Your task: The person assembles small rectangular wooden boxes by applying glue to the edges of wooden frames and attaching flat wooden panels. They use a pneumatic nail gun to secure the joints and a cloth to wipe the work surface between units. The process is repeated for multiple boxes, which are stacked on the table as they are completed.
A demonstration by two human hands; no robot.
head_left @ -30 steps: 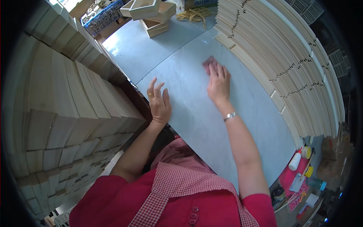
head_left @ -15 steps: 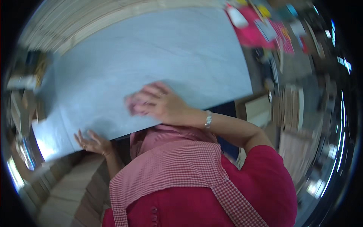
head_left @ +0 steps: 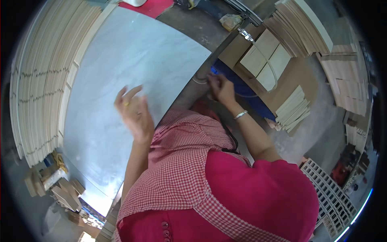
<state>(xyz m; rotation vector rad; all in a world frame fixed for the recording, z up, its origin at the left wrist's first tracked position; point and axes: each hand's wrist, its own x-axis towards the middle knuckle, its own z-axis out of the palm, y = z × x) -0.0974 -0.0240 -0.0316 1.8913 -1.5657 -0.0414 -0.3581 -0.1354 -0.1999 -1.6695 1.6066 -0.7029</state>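
Observation:
My left hand [head_left: 135,115] is raised over the pale grey-blue board [head_left: 121,52], fingers spread and slightly blurred, holding nothing. Past the board's right edge, my right hand [head_left: 221,89] has its fingers curled together. A small bright blue part [head_left: 214,69] shows at those fingertips. What the fingers hold, if anything, cannot be made out. Close by is a loop of pale hose [head_left: 198,80]. A thin clear hose [head_left: 271,66] runs from a metal coupling [head_left: 245,34], curves down and passes back toward the right hand.
Stacked pale wooden strips [head_left: 44,80] line the left side. At right lie flat wooden panels [head_left: 264,52] on brown board, a bundle of thin slats [head_left: 293,109], more stacked wood [head_left: 300,30] and a white grid crate [head_left: 328,193]. A red sheet [head_left: 151,7] lies at the top.
The view has swung to the right. My right hand has left the board's surface for the space beyond its edge. My left hand has come up over the board.

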